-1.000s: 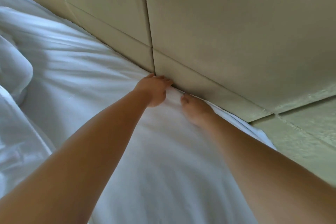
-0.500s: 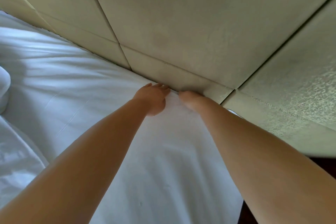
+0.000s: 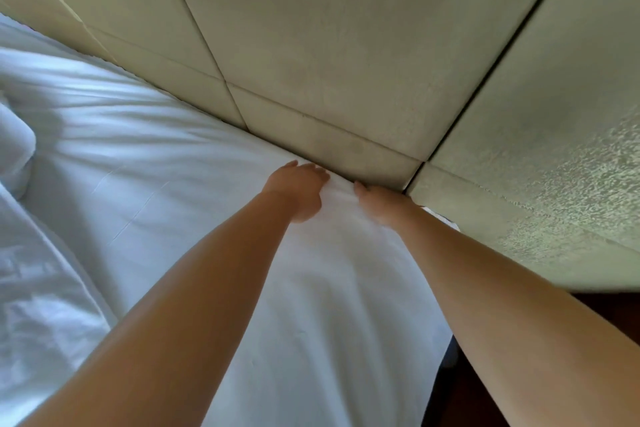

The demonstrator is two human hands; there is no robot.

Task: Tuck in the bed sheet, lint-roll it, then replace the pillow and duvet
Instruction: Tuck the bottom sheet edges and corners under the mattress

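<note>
Both hands, the left hand [image 3: 298, 189] and right hand [image 3: 379, 201], pinched the white bed sheet [image 3: 329, 288] where it met the padded headboard [image 3: 329, 128], apparently mid-tuck; pushing the bunched edge down behind the mattress seemed next.

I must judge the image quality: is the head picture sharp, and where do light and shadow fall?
Head view: soft overall, wide-angle bending the headboard seams; daylight brightens the sheet at left; shadow lies under both forearms; the left hand and right hand look slightly blurred; textured wall catches glare.
</note>
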